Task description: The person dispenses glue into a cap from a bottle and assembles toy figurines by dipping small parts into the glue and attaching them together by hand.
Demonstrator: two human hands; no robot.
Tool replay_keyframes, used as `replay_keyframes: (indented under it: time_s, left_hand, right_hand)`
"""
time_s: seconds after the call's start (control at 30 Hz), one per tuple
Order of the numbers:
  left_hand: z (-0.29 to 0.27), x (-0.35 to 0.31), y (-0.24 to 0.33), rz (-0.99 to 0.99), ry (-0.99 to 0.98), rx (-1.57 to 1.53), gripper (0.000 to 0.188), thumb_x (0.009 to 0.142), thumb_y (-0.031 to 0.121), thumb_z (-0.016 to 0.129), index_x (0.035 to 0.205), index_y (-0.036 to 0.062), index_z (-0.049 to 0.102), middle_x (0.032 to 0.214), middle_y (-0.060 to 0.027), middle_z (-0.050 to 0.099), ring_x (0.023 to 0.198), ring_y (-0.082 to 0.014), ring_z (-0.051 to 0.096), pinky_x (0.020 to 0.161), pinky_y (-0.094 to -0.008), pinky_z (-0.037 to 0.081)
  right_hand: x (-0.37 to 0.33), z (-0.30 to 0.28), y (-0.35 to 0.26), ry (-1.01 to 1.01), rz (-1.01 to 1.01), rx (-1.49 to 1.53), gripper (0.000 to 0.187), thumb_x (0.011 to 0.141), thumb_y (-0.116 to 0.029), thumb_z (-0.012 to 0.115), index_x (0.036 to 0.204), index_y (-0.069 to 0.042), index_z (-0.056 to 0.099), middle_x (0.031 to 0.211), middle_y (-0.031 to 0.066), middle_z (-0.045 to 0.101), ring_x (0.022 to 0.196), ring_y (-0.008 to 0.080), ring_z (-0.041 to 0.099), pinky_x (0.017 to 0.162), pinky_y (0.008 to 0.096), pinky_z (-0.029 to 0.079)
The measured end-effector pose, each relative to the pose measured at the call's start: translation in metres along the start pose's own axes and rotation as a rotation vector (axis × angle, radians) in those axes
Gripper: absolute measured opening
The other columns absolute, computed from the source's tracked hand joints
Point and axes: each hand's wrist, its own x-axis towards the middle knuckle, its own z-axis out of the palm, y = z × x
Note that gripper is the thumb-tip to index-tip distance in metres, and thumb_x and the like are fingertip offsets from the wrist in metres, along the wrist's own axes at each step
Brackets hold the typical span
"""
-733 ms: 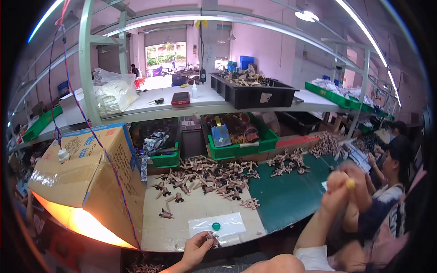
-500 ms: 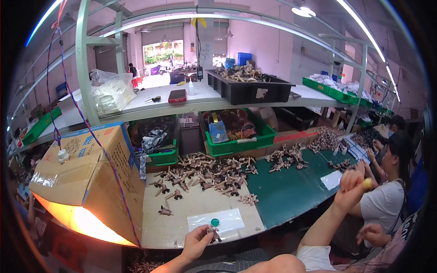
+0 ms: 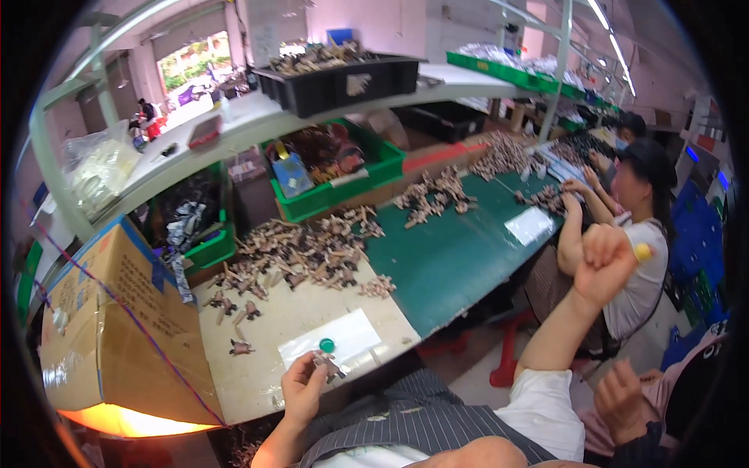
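**Two hands, one small toy piece at the bench edge**

Seen from the head camera, my left hand (image 3: pixel 303 386) is at the near edge of the workbench (image 3: pixel 460 257), fingers pinched narrowly around a small brown-and-grey figure part (image 3: pixel 328 363). It sits just over a clear plastic bag (image 3: pixel 343 339) lying flat on the pale board, near a little green cap (image 3: pixel 327 345). I judge the part to be light, rigid moulded plastic with thin limbs, so it is best held by its thicker body and not by the projecting bits, which look as if they could snap or twist out of a loose grip. The bag looks slick and limp.

My right hand (image 3: pixel 605 261) is raised well off the bench, closed in a fist around a small yellow thing (image 3: pixel 641 251) that only peeks out.

Containers: a green bin (image 3: pixel 343 183) under the shelf holds brown parts and a blue packet; a black crate (image 3: pixel 343 78) on the shelf is heaped with similar pieces; a cardboard box (image 3: pixel 117 327) stands to my left, contents hidden. Loose figure parts (image 3: pixel 296 253) lie piled on the bench beyond the bag.
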Motion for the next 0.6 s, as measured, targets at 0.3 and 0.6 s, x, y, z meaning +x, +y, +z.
replay_keyframes:
  time_s: [0.3, 0.6]
  left_hand:
    - [0.021, -0.003, 0.026, 0.109, 0.069, 0.186, 0.028, 0.087, 0.003, 0.061, 0.115, -0.0026, 0.059, 0.096, -0.0103, 0.068, 0.086, -0.0158, 0.066, 0.079, -0.0279, 0.050]
    - [-0.031, -0.057, 0.015, 0.218, 0.215, 0.533, 0.028, 0.088, -0.003, 0.057, 0.116, -0.0054, 0.056, 0.107, -0.0172, 0.062, 0.092, -0.0242, 0.065, 0.082, -0.0323, 0.051]
  right_hand:
    - [-0.211, 0.066, 0.112, -0.779, 0.864, 0.074, 0.050, 0.091, -0.043, 0.058, 0.064, -0.001, 0.051, 0.063, 0.0079, 0.054, 0.056, 0.0143, 0.051, 0.052, 0.0249, 0.038]
    - [-0.237, 0.101, 0.129, -0.616, 1.206, 0.284, 0.023, 0.084, -0.016, 0.062, 0.064, -0.008, 0.052, 0.065, 0.0045, 0.055, 0.060, 0.0147, 0.054, 0.052, 0.0254, 0.041]
